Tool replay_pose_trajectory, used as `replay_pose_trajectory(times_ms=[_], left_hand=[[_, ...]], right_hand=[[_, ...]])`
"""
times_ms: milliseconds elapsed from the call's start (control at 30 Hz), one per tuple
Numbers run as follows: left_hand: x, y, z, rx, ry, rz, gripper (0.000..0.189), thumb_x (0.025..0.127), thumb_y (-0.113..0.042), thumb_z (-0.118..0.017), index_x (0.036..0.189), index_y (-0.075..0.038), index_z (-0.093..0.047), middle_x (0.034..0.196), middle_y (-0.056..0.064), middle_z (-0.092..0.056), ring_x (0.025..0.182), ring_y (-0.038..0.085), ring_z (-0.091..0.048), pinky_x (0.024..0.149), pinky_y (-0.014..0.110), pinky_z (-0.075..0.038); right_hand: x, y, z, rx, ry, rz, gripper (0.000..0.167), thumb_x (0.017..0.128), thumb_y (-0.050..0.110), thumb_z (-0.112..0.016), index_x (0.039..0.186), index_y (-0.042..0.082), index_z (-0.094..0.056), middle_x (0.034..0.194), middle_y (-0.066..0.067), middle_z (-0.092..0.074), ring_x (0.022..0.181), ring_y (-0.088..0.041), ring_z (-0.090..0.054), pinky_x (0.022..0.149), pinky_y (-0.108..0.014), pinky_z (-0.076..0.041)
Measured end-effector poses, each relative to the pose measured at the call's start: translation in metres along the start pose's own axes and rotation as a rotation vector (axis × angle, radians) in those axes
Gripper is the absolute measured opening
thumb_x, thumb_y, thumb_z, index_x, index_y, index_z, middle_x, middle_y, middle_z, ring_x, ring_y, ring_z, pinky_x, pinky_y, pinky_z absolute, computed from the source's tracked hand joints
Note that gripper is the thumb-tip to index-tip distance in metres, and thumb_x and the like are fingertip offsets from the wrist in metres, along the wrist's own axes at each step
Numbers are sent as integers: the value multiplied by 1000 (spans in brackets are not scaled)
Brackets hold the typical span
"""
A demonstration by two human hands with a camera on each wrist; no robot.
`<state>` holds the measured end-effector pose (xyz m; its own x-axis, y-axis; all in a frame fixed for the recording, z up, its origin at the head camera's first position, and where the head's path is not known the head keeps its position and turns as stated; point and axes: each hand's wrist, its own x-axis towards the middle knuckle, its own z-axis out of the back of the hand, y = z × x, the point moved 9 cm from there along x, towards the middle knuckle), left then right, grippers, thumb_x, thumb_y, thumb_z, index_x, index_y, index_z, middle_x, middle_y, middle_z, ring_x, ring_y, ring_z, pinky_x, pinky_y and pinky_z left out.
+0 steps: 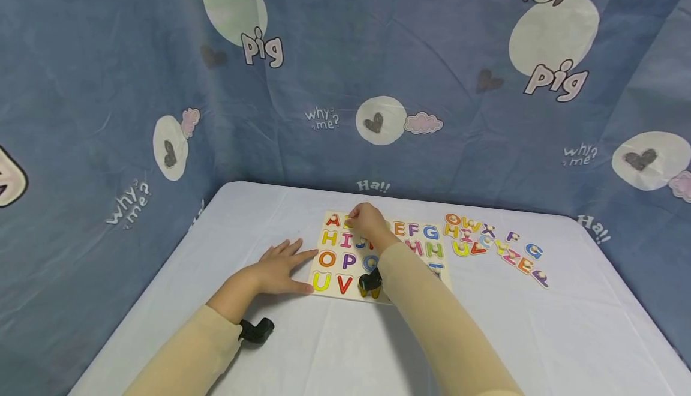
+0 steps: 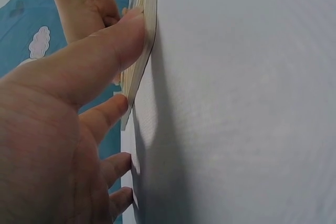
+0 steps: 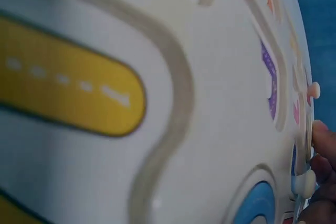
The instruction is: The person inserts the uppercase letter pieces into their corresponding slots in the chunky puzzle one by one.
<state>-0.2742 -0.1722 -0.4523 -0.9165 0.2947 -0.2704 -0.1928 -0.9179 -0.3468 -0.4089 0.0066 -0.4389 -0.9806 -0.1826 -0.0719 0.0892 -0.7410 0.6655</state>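
A pale wooden alphabet board (image 1: 337, 270) with coloured letters in rows lies flat on the table. My left hand (image 1: 278, 270) spreads its fingers at the board's left edge; thumb and index finger touch the edge in the left wrist view. Over the top row, just right of the red A (image 1: 332, 221), my right hand (image 1: 372, 225) pinches a small green-yellow letter piece (image 1: 348, 222), mostly hidden by the fingertips. In the right wrist view, the right fingers (image 3: 324, 142) are at the far side, near pieces with round knobs (image 3: 313, 90). My right forearm covers part of the board.
Right of the board lies a loose cluster of knobbed letter pieces, among them an orange O (image 1: 452, 219), a blue G (image 1: 534, 251) and a purple P (image 1: 540, 278). A white cloth covers the table (image 1: 302, 348). A blue printed curtain (image 1: 324, 54) hangs behind.
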Motion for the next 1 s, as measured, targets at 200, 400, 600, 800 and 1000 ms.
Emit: replay_pose_trajectory(times_ms=[200,400,600,800,1000], left_hand=[[1,0,-2,7,-3,-4,89,80,-60,-73,155,-27,-39,165,16,-20,151,44,-10,119,63,-8],[2,0,-2,8,-6,-7,89,80,-60,-73,155,-26,-39,165,17,-20,151,44,-10,119,64,-8],[2,1,-2,16,-10,-6,89,80,-61,-73,155,-26,-40,165,17,-20,151,44,-10,119,63,-8],[2,1,-2,4,-12,-13,90,79,-61,-73,155,-26,-40,165,17,-20,151,44,-10,119,63,-7],[2,2,-2,2,-14,-16,90,80,-60,-73,155,-25,-40,165,17,-19,151,44,-9,119,63,-7]], right_hand=[[-2,-2,1,-2,-5,-15,16,94,22,-73,94,9,-65,86,-5,-63,71,-18,-58,62,-30,-49],[-4,-4,7,25,16,9,17,94,25,-73,99,11,-65,89,-6,-58,69,-19,-54,57,-30,-46],[-14,-5,33,24,-17,63,15,95,23,-72,103,11,-68,92,-7,-55,75,-21,-51,62,-32,-44],[-36,-20,69,13,-43,111,16,96,23,-69,104,10,-68,89,-7,-55,74,-20,-50,64,-33,-43],[-59,-42,101,-5,-48,156,18,97,24,-67,106,8,-68,91,-9,-55,64,-19,-48,55,-31,-42]])
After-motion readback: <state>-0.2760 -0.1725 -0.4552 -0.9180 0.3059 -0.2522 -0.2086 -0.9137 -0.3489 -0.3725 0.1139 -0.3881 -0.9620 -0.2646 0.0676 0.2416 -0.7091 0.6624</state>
